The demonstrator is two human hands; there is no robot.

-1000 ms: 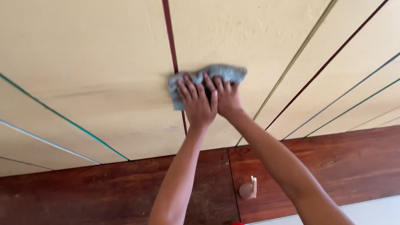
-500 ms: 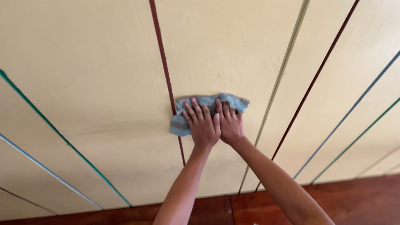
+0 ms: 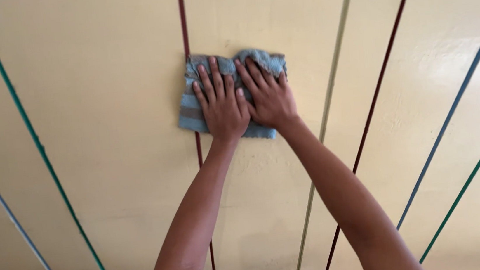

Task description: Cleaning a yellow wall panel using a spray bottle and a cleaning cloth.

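The cloth could bunch or slip out from under the palms if pressure turns uneven, since nothing grips it. Both hands, left and right, lie flat with fingers spread, pressing the cloth against the cream wall, gripping nothing.

You're on an indoor sports court: a glossy cream floor crossed by coloured painted lines.
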